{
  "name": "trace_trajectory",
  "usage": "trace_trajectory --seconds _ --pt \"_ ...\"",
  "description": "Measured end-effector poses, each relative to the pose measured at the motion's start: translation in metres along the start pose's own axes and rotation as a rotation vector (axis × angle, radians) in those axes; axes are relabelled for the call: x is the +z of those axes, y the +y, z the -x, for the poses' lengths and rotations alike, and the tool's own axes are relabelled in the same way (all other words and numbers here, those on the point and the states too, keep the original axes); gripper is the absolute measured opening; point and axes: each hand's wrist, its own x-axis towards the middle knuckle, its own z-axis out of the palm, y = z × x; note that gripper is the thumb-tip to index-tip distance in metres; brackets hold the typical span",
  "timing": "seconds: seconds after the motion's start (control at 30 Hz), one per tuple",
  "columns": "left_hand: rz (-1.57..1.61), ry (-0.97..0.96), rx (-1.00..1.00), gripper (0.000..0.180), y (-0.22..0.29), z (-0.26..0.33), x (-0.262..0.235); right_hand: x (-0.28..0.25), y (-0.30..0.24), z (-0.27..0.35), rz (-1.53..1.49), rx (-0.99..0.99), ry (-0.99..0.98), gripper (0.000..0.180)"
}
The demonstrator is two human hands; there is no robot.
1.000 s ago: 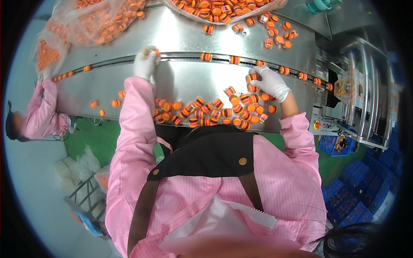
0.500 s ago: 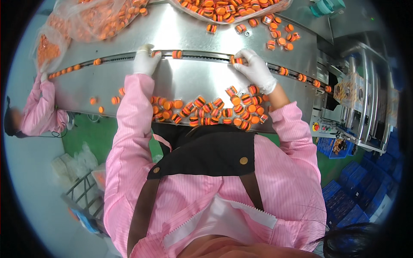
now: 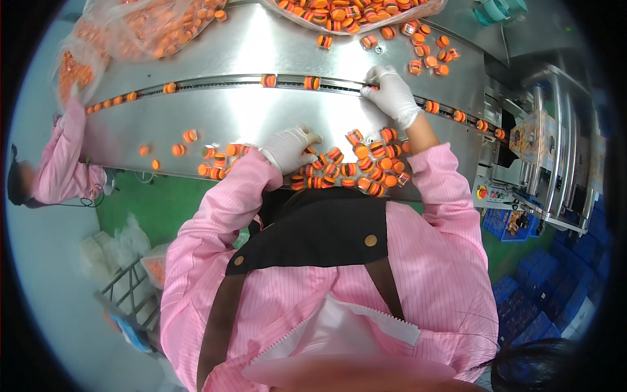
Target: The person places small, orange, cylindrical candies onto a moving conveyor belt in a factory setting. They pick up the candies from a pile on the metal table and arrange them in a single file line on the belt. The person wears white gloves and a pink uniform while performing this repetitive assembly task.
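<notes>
My left hand (image 3: 289, 149), in a white glove, is low over a loose pile of small orange, red and black burger-shaped pieces (image 3: 375, 150) at the table's near edge. Its thumb and fingers close around one piece at the pile's left part. My right hand (image 3: 397, 99), gloved too, is at the narrow conveyor track (image 3: 225, 81), its fingertips closed on a burger-shaped piece (image 3: 373, 86) that they mostly cover. Between the hands' positions along the track, two burger-shaped pieces (image 3: 311, 83) stand in it; several more sit right of my right hand.
Clear bags of orange pieces (image 3: 157, 32) lie at the far left, and an open bag (image 3: 353, 29) at the back, with loose pieces to its right. A co-worker's pink sleeve (image 3: 72, 124) is at the left. A machine (image 3: 548, 144) with metal bars stands at the track's right end.
My left hand has left the track and come down to the near pile. Pieces on the track have shifted right. My right hand has moved slightly right. The co-worker's hand has risen to the bag.
</notes>
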Motion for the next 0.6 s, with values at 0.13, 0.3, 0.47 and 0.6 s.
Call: trace_trajectory --seconds 0.13,0.3,0.47,0.6 --pt "-0.068 -0.067 0.066 0.028 0.0 -0.001 -0.002 -0.011 -0.022 0.036 -0.164 -0.249 -0.442 0.045" --pt "-0.02 0.073 -0.047 0.02 -0.015 -0.005 -0.011 0.021 -0.054 0.054 0.264 -0.166 -0.447 0.049" --pt "0.594 0.604 -0.432 0.019 -0.065 -0.016 -0.036 0.04 -0.056 0.055 0.324 -0.125 -0.396 0.052" --pt "0.442 0.858 -0.413 0.009 -0.118 -0.038 -0.052 0.036 -0.055 0.054 0.263 -0.099 -0.392 0.041"
